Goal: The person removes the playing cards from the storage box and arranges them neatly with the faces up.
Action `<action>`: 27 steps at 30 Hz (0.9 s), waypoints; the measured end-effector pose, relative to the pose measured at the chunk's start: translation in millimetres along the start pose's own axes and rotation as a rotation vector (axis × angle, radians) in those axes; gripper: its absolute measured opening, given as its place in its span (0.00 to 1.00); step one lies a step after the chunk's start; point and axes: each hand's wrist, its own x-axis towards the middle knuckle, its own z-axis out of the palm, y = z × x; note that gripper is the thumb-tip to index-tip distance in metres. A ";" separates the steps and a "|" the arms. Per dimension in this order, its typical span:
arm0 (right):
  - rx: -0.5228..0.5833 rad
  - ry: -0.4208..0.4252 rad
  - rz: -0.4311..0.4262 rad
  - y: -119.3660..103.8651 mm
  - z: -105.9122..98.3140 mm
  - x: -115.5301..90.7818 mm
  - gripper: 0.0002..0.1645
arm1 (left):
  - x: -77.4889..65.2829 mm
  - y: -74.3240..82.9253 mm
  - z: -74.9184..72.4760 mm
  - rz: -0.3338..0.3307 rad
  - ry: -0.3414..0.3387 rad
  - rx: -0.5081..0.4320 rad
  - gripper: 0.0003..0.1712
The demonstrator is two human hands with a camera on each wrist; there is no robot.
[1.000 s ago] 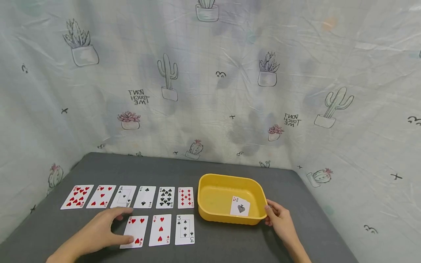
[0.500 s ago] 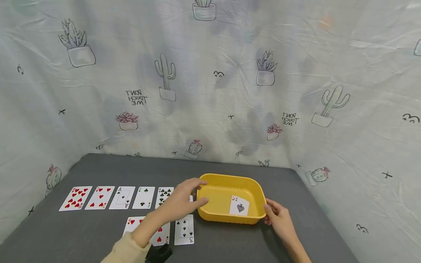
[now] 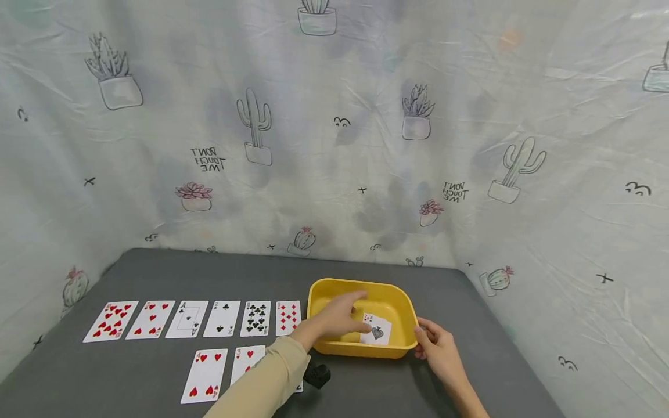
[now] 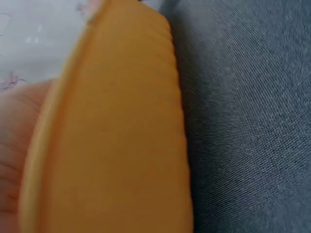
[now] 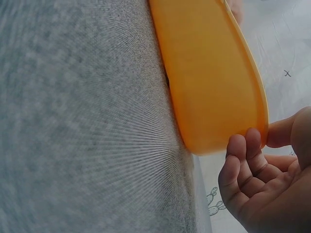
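Observation:
A yellow plastic bin (image 3: 360, 349) stands on the dark table, with a few overlapping playing cards (image 3: 381, 332) inside, an ace of spades on top. My left hand (image 3: 338, 316) reaches over the bin's near left rim, thumb and fingers spread apart, the thumb tip at the left edge of those cards. In the left wrist view the bin's wall (image 4: 116, 121) hides most of that hand. At the bin's right end my right hand (image 3: 441, 351) pinches the rim; the right wrist view shows its fingers (image 5: 252, 138) against the outer wall and the thumb over the edge.
Several face-up cards lie in a row (image 3: 189, 319) left of the bin. Nearer are a four of hearts (image 3: 205, 376) and a three of hearts (image 3: 245, 361); my left sleeve (image 3: 272, 377) covers part of this front row. A patterned curtain (image 3: 334, 145) hangs behind the table.
My left hand has moved right, from over the four of hearts to inside the bin, without a card. The right hand keeps its grip on the rim.

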 end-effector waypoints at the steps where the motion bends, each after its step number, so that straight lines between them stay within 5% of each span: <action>1: 0.000 0.000 0.001 -0.5 0.7 -0.2 0.20 | 2.4 -1.8 2.2 -0.004 -0.019 0.008 0.44; 11: -0.001 -0.008 -0.024 -2.6 3.5 -1.3 0.21 | 18.2 -17.0 15.2 0.033 -0.127 0.258 0.47; 27: -0.010 0.011 -0.010 2.4 2.3 -1.8 0.22 | 22.5 -19.1 22.2 0.022 -0.094 0.285 0.47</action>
